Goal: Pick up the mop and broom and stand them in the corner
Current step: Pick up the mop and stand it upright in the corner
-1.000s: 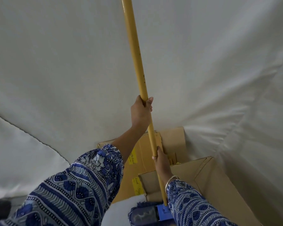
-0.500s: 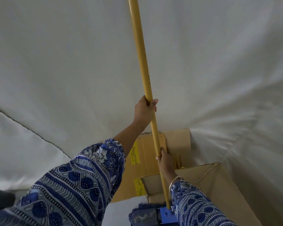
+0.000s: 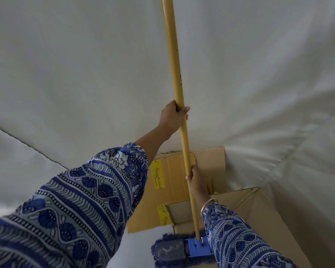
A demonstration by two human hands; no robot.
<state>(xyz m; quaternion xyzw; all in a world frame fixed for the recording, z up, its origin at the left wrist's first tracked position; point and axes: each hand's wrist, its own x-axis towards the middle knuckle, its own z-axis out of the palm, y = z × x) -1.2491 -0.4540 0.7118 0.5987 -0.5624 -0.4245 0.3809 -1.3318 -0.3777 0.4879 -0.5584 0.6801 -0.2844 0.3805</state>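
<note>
The floor (image 3: pixel 135 254) shows as a pale patch at the bottom. On it rest the blue mop head (image 3: pixel 179 250) and, against the white cloth-draped corner, flattened cardboard (image 3: pixel 178 182) beside an open cardboard box (image 3: pixel 259 215).

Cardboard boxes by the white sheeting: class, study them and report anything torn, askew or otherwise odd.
The flattened cardboard propped against the white sheeting has a ragged, torn top edge, and the open box in front sits with its flaps splayed. The mop, gripped by the left hand and right hand, looks intact.
</note>
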